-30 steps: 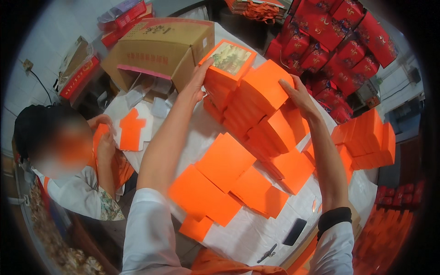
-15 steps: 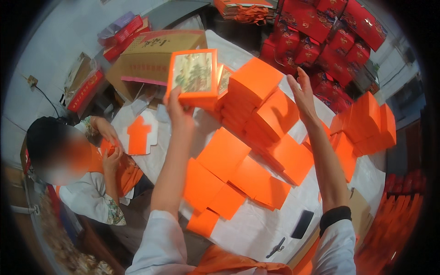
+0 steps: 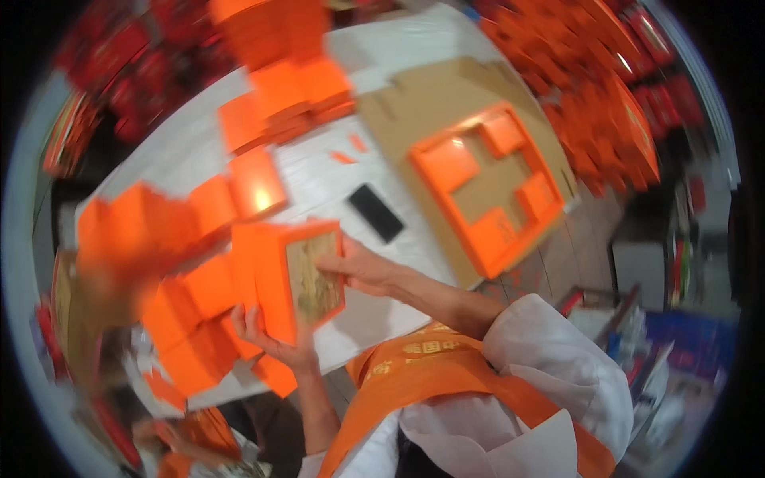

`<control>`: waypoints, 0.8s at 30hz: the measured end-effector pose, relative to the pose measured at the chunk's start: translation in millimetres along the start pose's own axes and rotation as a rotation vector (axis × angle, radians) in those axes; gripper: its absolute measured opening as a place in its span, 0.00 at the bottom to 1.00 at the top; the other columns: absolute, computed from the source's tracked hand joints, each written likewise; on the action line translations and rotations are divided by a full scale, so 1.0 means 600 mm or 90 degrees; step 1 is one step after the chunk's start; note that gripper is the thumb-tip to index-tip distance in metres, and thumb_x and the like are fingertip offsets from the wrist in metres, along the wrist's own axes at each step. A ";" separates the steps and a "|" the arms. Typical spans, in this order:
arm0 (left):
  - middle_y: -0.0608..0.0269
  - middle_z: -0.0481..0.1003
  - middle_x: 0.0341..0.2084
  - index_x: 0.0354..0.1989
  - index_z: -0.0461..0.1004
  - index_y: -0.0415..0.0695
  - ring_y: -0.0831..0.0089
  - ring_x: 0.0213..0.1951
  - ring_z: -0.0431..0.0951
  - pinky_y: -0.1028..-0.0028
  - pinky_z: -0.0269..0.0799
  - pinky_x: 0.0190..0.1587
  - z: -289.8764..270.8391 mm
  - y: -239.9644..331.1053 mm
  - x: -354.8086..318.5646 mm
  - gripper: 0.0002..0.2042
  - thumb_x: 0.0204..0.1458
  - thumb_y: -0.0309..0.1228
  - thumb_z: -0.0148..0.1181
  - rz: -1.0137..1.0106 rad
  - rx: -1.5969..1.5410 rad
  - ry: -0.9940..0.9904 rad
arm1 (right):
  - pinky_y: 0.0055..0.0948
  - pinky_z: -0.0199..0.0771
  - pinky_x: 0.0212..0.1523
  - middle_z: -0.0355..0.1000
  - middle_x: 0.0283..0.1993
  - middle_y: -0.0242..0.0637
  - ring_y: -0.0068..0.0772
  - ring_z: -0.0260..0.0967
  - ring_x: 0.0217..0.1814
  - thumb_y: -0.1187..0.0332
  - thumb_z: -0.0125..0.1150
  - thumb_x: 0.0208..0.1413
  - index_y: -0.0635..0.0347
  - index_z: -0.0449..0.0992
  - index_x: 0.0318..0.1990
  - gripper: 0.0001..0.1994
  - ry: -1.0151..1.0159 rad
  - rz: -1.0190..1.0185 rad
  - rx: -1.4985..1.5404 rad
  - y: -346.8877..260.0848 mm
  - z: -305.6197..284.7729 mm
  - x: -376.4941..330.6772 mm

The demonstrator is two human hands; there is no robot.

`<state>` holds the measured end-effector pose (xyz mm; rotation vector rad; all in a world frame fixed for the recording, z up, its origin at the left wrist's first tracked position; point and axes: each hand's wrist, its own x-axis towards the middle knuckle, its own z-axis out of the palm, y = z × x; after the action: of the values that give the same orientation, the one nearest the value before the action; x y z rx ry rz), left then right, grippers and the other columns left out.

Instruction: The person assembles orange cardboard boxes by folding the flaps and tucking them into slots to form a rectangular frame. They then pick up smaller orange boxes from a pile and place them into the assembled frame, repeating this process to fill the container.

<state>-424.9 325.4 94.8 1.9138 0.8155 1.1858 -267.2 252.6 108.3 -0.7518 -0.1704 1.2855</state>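
In front of me I hold an orange box (image 3: 267, 248) between both hands, tilted so that its framed landscape picture shows on the right side. My left hand (image 3: 279, 346) supports it from the near left, fingers and thumb against its lower edge. My right hand (image 3: 362, 269) grips the picture side, with its thumb over the picture. Behind and left of the box, orange flat-sided boxes (image 3: 213, 279) lie on the white-covered table (image 3: 319, 195), partly hidden by it. A black phone (image 3: 374, 213) lies just beyond my right hand.
To the right, an orange tray (image 3: 448, 213) with several orange blocks at its inner corners sits on a cardboard sheet (image 3: 398, 103). Stacked orange boxes (image 3: 275, 40) rise at the back. Many orange pieces (image 3: 590, 119) are piled far right. A co-worker's arm (image 3: 187, 450) shows lower left.
My view has swung right, bringing the orange tray into sight. The picture box has come down close in front of me. My right hand, empty before, now grips it with the left.
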 end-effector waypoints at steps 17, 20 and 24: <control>0.57 0.66 0.46 0.49 0.57 0.42 0.66 0.46 0.71 0.65 0.74 0.45 0.387 0.163 -0.245 0.15 0.57 0.34 0.46 -0.590 -0.443 -0.053 | 0.44 0.66 0.50 0.56 0.56 0.38 0.36 0.60 0.53 0.65 0.58 0.51 0.55 0.50 0.57 0.29 0.605 -0.293 0.171 -0.279 -0.622 -0.421; 0.55 0.66 0.46 0.49 0.57 0.40 0.66 0.45 0.71 0.65 0.73 0.44 0.408 0.188 -0.252 0.15 0.56 0.33 0.44 -0.599 -0.418 -0.058 | 0.45 0.61 0.53 0.54 0.58 0.41 0.38 0.56 0.56 0.63 0.58 0.51 0.59 0.46 0.60 0.33 0.737 -0.259 0.136 -0.318 -0.735 -0.430; 0.53 0.66 0.45 0.50 0.57 0.35 0.64 0.45 0.70 0.65 0.71 0.44 0.442 0.236 -0.256 0.15 0.55 0.29 0.41 -0.601 -0.395 -0.056 | 0.45 0.62 0.51 0.56 0.53 0.40 0.38 0.57 0.53 0.60 0.53 0.54 0.59 0.51 0.57 0.27 0.849 -0.176 0.080 -0.330 -0.866 -0.413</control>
<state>-219.9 59.6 61.6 0.8701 0.9841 0.6307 82.2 -201.8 -96.1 -1.2708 0.8462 0.3397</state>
